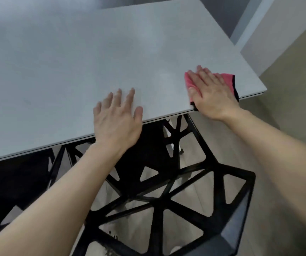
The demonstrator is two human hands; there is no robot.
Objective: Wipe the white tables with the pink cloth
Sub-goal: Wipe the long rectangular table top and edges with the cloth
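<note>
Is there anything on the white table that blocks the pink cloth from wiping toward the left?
Only the left hand, resting flat at the near edge, left of the pink cloth under the right hand. The white table shows nothing else.

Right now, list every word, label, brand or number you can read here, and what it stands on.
None to read. The white table, the pink cloth under the right hand, the left hand and the black chair show no print, label or number.

White table gives open room leftward and farther back; 1 black chair crowds its near edge.
</note>
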